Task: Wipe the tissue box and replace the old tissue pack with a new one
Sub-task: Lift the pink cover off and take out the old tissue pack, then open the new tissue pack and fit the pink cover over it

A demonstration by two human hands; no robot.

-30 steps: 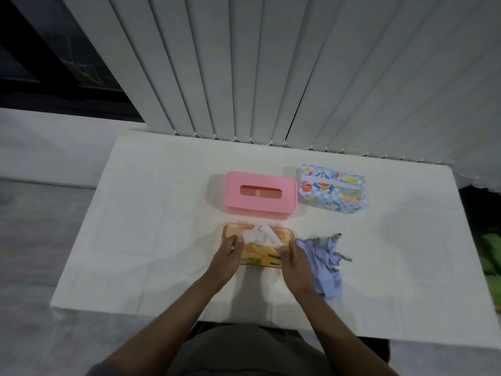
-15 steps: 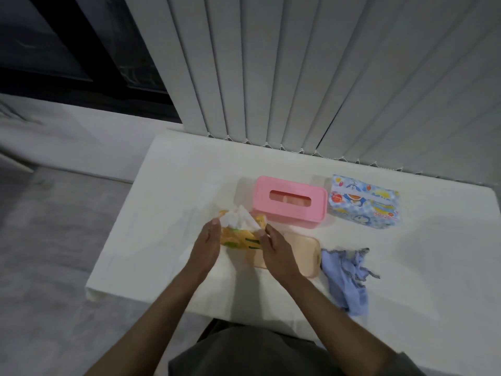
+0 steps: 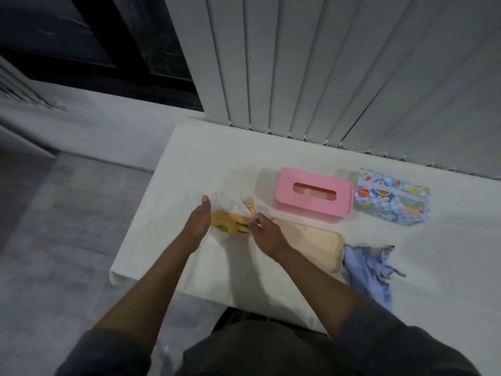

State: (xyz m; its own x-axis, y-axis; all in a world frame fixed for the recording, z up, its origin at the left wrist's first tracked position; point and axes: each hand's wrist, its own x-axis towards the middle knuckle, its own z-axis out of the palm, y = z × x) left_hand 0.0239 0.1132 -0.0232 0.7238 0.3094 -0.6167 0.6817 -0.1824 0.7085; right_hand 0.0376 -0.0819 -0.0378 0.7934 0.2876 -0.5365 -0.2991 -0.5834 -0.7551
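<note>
while the two hands framed it, the old pack (image 3: 230, 226) lay on the white table (image 3: 173, 240) near its left front part, a soft, crumpled orange-yellow wrapper with green marks and a loose tuft of white tissue (image 3: 227, 203) rising from its far side. the left hand (image 3: 199, 222) stood on edge against the pack's left end, palm turned inward, fingers straight and together, thumb up; it pressed rather than clasped. the right hand (image 3: 267, 234) met the pack's right end with fingers curled, fingertips pinching a bit of the wrapper's edge. both forearms reached forward from dark sleeves, angled toward each other.

just right of the pack, partly under the right wrist, lay a flat tan base (image 3: 317, 246), smooth, oblong with rounded corners. beyond it stood the pink box (image 3: 314, 195), smooth plastic, a rounded rectangle with a long slot in its top, apart from the base. beside the box to the right sat the new pack (image 3: 391, 203), a plump block in glossy blue film printed with cartoon figures. a blue cloth (image 3: 371, 270), limp and rumpled with frayed ends, lay touching the base's right end. pale vertical blinds (image 3: 325, 77) hung behind the table.
</note>
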